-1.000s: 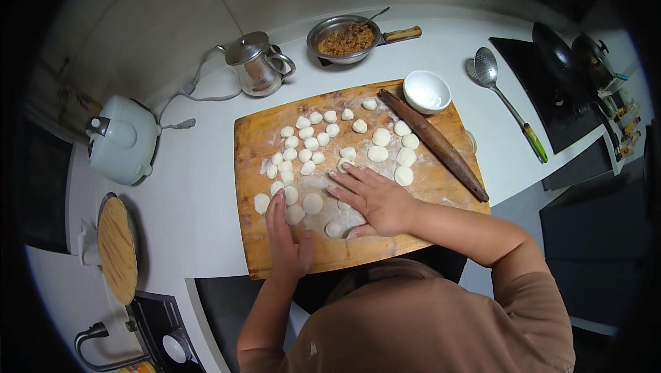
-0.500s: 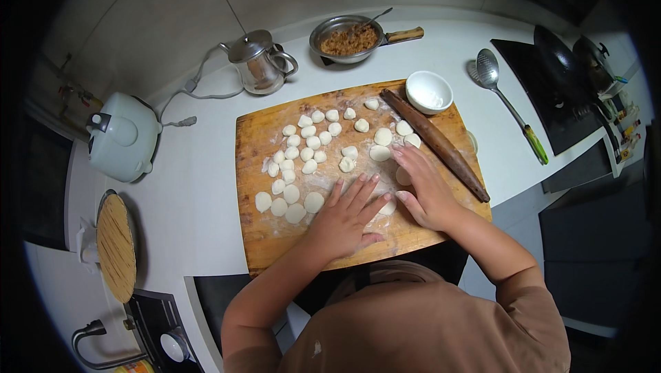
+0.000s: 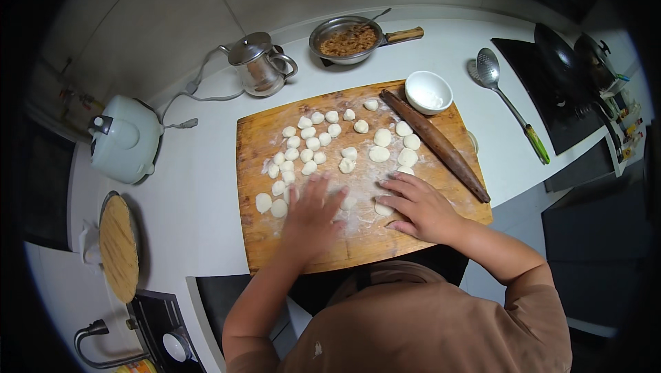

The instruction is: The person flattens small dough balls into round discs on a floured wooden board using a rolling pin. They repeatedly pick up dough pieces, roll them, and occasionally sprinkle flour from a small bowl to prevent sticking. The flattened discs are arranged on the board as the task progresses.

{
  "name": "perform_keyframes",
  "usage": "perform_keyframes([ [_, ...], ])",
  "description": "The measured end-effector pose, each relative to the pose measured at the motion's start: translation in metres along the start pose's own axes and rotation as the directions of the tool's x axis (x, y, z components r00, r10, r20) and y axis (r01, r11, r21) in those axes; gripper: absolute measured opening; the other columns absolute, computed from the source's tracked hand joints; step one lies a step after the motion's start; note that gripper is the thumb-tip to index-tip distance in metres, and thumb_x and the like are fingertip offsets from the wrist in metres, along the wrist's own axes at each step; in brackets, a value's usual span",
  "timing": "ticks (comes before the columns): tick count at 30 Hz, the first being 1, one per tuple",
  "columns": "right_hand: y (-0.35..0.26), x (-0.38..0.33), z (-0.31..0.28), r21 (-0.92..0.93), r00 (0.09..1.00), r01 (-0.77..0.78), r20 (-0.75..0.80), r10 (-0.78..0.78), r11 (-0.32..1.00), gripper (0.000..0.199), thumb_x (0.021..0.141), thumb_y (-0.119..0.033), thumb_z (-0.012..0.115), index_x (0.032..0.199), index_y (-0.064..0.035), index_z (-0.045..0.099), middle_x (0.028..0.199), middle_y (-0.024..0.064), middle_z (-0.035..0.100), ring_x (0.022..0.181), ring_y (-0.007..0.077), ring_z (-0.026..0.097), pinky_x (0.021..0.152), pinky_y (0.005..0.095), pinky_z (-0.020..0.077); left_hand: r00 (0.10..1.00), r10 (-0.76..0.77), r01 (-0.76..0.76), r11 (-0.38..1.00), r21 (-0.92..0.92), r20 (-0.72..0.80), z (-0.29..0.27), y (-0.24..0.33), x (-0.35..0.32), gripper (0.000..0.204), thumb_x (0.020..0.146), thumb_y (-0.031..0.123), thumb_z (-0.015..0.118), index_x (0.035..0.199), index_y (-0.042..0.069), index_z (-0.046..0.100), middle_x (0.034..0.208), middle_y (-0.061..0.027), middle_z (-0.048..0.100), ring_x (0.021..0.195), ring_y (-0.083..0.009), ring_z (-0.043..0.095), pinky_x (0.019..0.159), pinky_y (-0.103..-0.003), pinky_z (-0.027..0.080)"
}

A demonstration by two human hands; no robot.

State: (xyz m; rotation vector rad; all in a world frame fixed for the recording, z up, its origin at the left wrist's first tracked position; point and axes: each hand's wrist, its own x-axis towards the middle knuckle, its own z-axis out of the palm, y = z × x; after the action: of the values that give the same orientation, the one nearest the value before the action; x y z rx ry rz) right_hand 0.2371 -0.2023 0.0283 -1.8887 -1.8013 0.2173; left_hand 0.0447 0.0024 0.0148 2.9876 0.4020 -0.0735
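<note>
While the left hand (image 3: 310, 220) (blurred) spreads its fingers, empty, below the frame's centre, we see the right hand (image 3: 421, 211), half spread and holding nothing, at a dough piece (image 3: 383, 210).

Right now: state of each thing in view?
cutting board: flour-dusted
dough balls: rounded
dough rounds: flattened
left hand: open, blurred, over board, contact unclear
right hand: open, partly over a dough round
rolling pin: lying on board, not held
white bowl: upright, contents unclear
pan: holding brown food
metal kettle: lid on
slotted skimmer: lying on counter
rice cooker: lid shut
</note>
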Motion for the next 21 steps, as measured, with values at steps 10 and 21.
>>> perform_keyframes([
  [10,0.0,0.058,0.02,-0.066,0.992,0.1,-0.074,-0.105,0.993,0.046,0.089,-0.02,0.066,0.132,-0.0047,0.058,0.145,0.0158,0.051,0.137,0.037,0.045,0.116,0.0468,0.0356,0.926,-0.271,0.287,0.958,0.022,-0.262,-0.003,-0.049,-0.011,0.076,0.089,0.025,0.071,0.154,0.01,0.035,0.164,-0.0209,0.018,0.153,-0.039,0.014,0.12,-0.064,0.007],
  [21,-0.005,0.038,0.038,0.112,0.981,0.131,0.127,-0.145,0.985,0.033,0.097,-0.013,0.051,0.127,-0.0031,0.062,0.131,0.0181,0.061,0.117,0.0343,0.061,0.095,0.0397,0.0527,0.91,-0.279,0.251,0.96,-0.129,-0.308,-0.009,-0.039,-0.01,0.077,0.087,0.029,0.074,0.153,0.013,0.038,0.163,-0.0214,0.019,0.152,-0.04,0.016,0.119,-0.064,0.008],
])
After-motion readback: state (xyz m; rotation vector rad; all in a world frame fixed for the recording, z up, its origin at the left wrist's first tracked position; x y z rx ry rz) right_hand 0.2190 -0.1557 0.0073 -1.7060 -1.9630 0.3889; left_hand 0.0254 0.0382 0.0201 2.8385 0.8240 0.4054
